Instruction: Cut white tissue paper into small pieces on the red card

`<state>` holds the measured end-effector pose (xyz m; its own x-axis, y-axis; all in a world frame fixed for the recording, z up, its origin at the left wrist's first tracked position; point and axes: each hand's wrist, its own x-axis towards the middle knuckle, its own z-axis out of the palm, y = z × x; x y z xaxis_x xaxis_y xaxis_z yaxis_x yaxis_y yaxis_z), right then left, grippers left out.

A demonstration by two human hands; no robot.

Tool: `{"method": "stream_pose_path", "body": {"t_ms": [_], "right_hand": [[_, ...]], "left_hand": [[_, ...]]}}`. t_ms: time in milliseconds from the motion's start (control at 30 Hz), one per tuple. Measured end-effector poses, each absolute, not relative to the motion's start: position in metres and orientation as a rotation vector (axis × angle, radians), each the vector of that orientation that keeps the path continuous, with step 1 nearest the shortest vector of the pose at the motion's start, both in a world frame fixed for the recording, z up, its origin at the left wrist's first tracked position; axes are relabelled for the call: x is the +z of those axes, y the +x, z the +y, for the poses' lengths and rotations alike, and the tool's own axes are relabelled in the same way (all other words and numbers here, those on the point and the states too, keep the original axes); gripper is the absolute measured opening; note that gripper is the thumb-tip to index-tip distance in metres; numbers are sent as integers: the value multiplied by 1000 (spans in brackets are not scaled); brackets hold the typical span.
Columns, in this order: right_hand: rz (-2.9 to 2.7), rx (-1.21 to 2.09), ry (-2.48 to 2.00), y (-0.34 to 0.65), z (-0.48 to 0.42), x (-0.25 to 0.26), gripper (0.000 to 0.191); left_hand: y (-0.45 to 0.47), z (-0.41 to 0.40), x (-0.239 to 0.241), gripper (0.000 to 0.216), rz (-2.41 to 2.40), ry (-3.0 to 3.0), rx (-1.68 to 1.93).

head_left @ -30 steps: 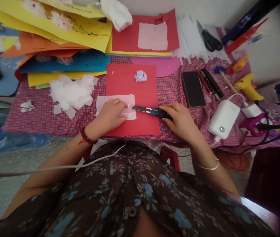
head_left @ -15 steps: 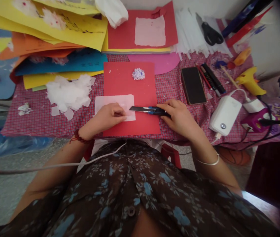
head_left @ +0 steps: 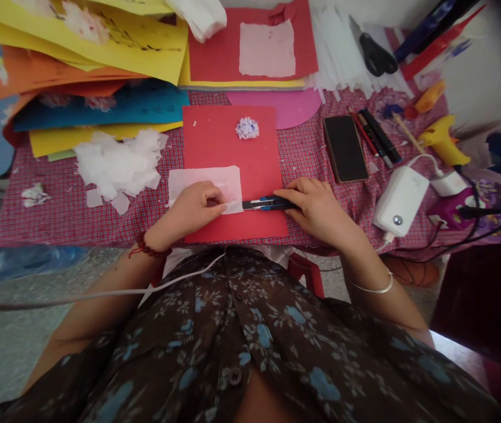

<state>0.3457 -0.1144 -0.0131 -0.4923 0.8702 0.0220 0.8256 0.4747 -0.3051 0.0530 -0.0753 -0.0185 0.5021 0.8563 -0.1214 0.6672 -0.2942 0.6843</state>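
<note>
A red card sheet [head_left: 228, 141] lies on the checked tablecloth [head_left: 303, 158] in front of me. On its near left part rests a thin white tissue sheet [head_left: 197, 178]. My left hand [head_left: 194, 207] presses down on the tissue with curled fingers, pinching its near edge. My right hand [head_left: 316, 205] grips a black and blue utility knife [head_left: 264, 204], whose blade lies flat and points left at the tissue's right edge. A small crumpled white paper ball [head_left: 247, 127] sits at the far end of the red sheet.
Torn white tissue pieces [head_left: 116, 161] lie to the left. Stacked coloured card [head_left: 100, 64] fills the back left. A phone [head_left: 344, 148], pens [head_left: 376, 138], scissors [head_left: 376, 56], a yellow glue gun [head_left: 444, 138] and a white charger [head_left: 400, 200] with cables lie on the right.
The knife blade has slid toward me and right, from over the tissue to its lower right edge. My left hand's fingers have curled onto the tissue's near edge.
</note>
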Motion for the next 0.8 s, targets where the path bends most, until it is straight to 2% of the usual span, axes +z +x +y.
{"method": "stream_pose_path", "body": {"t_ms": [367,500,633,800], "right_hand": [[-2578,454,-1437,346,-115,-17,41],[-2574,463,-1441,345,-115,-16,42],[-2583,451,-1445,344,-115,-15,39],[-2610,434,-1439,344,-115,-14,39]], "left_hand": [[58,-74,-17,15,1289,2339,283],[62,-64,-6,37,1275,2622,221],[77,-59,-5,56,990,2824,199],[91,-57,-21,69,730,2908,159]]}}
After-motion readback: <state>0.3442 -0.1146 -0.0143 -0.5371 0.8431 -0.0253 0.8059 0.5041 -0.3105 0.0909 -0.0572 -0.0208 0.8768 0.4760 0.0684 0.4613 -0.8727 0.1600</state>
